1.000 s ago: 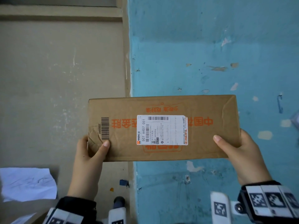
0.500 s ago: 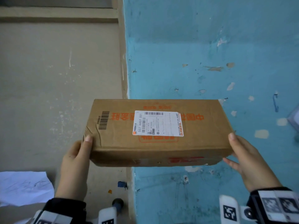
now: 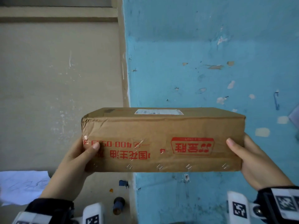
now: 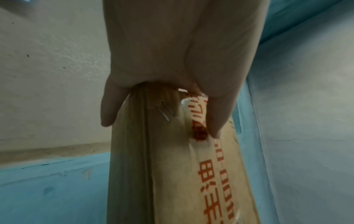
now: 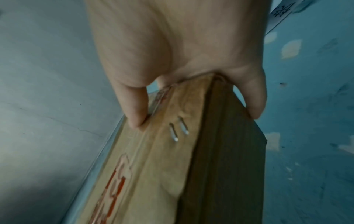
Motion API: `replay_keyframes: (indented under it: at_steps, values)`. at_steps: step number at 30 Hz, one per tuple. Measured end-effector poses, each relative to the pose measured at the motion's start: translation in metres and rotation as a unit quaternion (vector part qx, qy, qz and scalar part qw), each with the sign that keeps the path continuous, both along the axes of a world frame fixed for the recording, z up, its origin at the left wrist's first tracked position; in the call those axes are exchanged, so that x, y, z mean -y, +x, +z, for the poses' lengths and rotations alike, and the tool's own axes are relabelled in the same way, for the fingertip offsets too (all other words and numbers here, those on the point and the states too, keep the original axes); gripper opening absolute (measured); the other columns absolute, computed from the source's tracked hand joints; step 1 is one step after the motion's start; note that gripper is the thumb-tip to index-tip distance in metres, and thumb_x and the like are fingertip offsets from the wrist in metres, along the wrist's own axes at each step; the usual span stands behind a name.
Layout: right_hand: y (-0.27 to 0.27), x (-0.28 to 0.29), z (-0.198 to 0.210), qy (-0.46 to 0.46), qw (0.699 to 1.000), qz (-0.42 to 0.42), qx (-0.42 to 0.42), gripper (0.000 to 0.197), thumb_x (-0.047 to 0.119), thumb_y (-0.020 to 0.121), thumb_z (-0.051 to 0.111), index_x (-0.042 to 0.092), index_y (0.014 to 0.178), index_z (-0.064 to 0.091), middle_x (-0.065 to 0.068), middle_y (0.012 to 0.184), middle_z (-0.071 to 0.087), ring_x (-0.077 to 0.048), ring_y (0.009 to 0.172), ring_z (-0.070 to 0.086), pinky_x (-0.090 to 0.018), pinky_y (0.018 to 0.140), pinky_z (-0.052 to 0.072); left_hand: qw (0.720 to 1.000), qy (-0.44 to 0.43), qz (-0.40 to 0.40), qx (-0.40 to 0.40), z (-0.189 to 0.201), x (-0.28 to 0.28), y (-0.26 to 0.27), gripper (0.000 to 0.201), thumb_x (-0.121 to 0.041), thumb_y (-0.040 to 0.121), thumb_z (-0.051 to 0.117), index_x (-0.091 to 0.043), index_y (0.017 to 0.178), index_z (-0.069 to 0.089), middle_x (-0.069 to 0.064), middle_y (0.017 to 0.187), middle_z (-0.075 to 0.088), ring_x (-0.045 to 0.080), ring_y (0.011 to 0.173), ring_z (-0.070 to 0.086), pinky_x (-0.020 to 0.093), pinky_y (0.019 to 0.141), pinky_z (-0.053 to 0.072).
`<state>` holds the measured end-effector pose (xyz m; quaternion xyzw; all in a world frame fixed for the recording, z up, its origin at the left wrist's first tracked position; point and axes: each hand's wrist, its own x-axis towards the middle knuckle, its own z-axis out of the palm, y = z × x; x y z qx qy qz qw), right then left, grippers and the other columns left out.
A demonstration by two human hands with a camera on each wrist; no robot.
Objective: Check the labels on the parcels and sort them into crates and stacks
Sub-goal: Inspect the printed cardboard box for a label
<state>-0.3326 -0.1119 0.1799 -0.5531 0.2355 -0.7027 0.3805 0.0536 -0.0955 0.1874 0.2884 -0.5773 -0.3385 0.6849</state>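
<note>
Nearest the camera, the left hand (image 3: 76, 160) grips the left end of a long brown cardboard parcel printed with red characters (image 3: 161, 139), thumb pressed on the near face and fingers wrapped behind it; the left wrist view shows the thumb (image 4: 220, 115) lying on the red print beside a pair of metal staples (image 4: 165, 112). The right hand (image 3: 257, 164) grips the opposite end the same way, thumb on the front and fingers under the far side. The parcel hangs in mid-air between both hands, well clear of the floor and held level.

A second ago the white shipping label (image 3: 159, 112) faced the camera flat and readable; since then the parcel has been tipped away, so the stapled side now fills the view and the label is only a thin sliver on the top face. That suggests the label check is finished and the parcel is on its way to its place, though no crate or stack is visible.

Below the parcel, a crumpled white sheet of paper (image 3: 22, 185) lies on the beige floor (image 3: 48, 78), near a small blue scrap (image 3: 123, 183). Farther off runs the worn blue-painted floor (image 3: 210, 54), its paint chipped in pale patches.
</note>
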Motion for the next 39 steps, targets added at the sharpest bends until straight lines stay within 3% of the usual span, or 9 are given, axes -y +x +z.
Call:
replay_keyframes:
  at_steps: [4, 9, 13, 18, 24, 28, 30, 35, 39]
  values:
    - [0.005, 0.001, 0.007, -0.037, 0.999, -0.003, 0.014, 0.063, 0.036, 0.054, 0.075, 0.022, 0.115, 0.064, -0.001, 0.110, 0.073, -0.012, 0.096, 0.071, -0.023, 0.072, 0.058, 1.000, 0.010, -0.008, 0.015, -0.002, 0.001, 0.000, 0.080, -0.047, 0.051, 0.093, -0.031, 0.122, 0.060, 0.005, 0.116, 0.072, 0.025, 0.107, 0.069, 0.038, 0.076, 0.061]
    - [0.014, 0.007, 0.008, -0.038, 0.999, 0.021, 0.005, 0.070, 0.036, 0.050, 0.083, 0.024, 0.116, 0.063, -0.001, 0.112, 0.073, -0.013, 0.096, 0.071, -0.030, 0.069, 0.060, 0.996, -0.022, 0.090, -0.017, -0.001, 0.006, -0.005, 0.034, -0.019, 0.086, 0.063, -0.029, 0.118, 0.060, -0.002, 0.109, 0.073, 0.016, 0.101, 0.069, 0.028, 0.071, 0.058]
    - [0.019, 0.007, 0.006, -0.040, 0.999, -0.001, 0.005, 0.107, 0.057, 0.027, 0.094, 0.024, 0.123, 0.059, 0.003, 0.109, 0.074, -0.012, 0.095, 0.072, -0.030, 0.063, 0.059, 0.993, -0.027, 0.111, -0.016, 0.002, 0.004, -0.006, 0.029, -0.014, 0.091, 0.060, -0.028, 0.117, 0.060, -0.004, 0.105, 0.074, 0.012, 0.097, 0.070, 0.025, 0.069, 0.058]
    - [0.023, 0.007, 0.004, -0.043, 0.999, -0.023, 0.000, 0.112, 0.065, 0.023, 0.091, 0.026, 0.123, 0.059, 0.004, 0.110, 0.074, -0.011, 0.094, 0.072, -0.027, 0.063, 0.058, 0.992, -0.024, 0.120, -0.017, 0.000, 0.004, -0.005, 0.023, -0.011, 0.092, 0.060, -0.028, 0.107, 0.063, 0.000, 0.105, 0.073, 0.016, 0.097, 0.070, 0.025, 0.067, 0.057]
    - [0.023, 0.007, 0.005, -0.064, 0.997, -0.040, -0.007, 0.101, 0.067, 0.028, 0.089, 0.030, 0.117, 0.061, 0.005, 0.107, 0.074, -0.010, 0.091, 0.072, -0.026, 0.063, 0.059, 0.992, -0.017, 0.126, -0.022, -0.001, 0.002, -0.005, 0.024, -0.007, 0.091, 0.061, -0.025, 0.108, 0.064, 0.004, 0.105, 0.073, 0.020, 0.097, 0.070, 0.028, 0.068, 0.058]
    - [0.023, 0.009, 0.002, -0.050, 0.997, -0.063, 0.009, 0.033, 0.026, 0.081, 0.070, 0.031, 0.112, 0.061, 0.006, 0.104, 0.073, -0.002, 0.081, 0.072, -0.022, 0.056, 0.057, 0.991, -0.020, 0.129, -0.024, 0.001, 0.000, -0.006, 0.026, -0.011, 0.090, 0.062, -0.029, 0.109, 0.063, 0.001, 0.105, 0.073, 0.016, 0.095, 0.070, 0.026, 0.068, 0.059]
    - [0.023, 0.009, 0.001, -0.033, 0.995, -0.089, 0.008, 0.022, 0.021, 0.086, 0.065, 0.031, 0.105, 0.061, 0.008, 0.100, 0.072, 0.000, 0.078, 0.071, -0.024, 0.058, 0.058, 0.990, -0.022, 0.137, -0.032, 0.002, 0.001, -0.006, 0.034, -0.014, 0.090, 0.063, -0.020, 0.124, 0.059, 0.002, 0.109, 0.071, 0.016, 0.096, 0.070, 0.024, 0.067, 0.060]
    - [0.026, 0.003, 0.000, -0.024, 0.993, -0.112, -0.021, 0.098, 0.080, 0.023, 0.081, 0.028, 0.105, 0.065, 0.016, 0.096, 0.075, 0.002, 0.085, 0.070, -0.027, 0.074, 0.056, 0.987, -0.016, 0.150, -0.059, 0.004, 0.004, -0.004, 0.040, -0.020, 0.091, 0.062, -0.004, 0.126, 0.055, 0.009, 0.108, 0.068, 0.014, 0.091, 0.066, 0.026, 0.072, 0.057]
    - [0.026, 0.000, 0.002, -0.043, 0.995, -0.081, -0.027, 0.092, 0.076, 0.021, 0.085, 0.025, 0.096, 0.072, 0.014, 0.099, 0.075, 0.001, 0.094, 0.069, -0.016, 0.078, 0.056, 0.990, -0.018, 0.126, -0.065, 0.004, -0.004, 0.000, 0.023, -0.022, 0.094, 0.057, -0.011, 0.114, 0.062, 0.004, 0.107, 0.070, 0.012, 0.097, 0.065, 0.028, 0.083, 0.052]
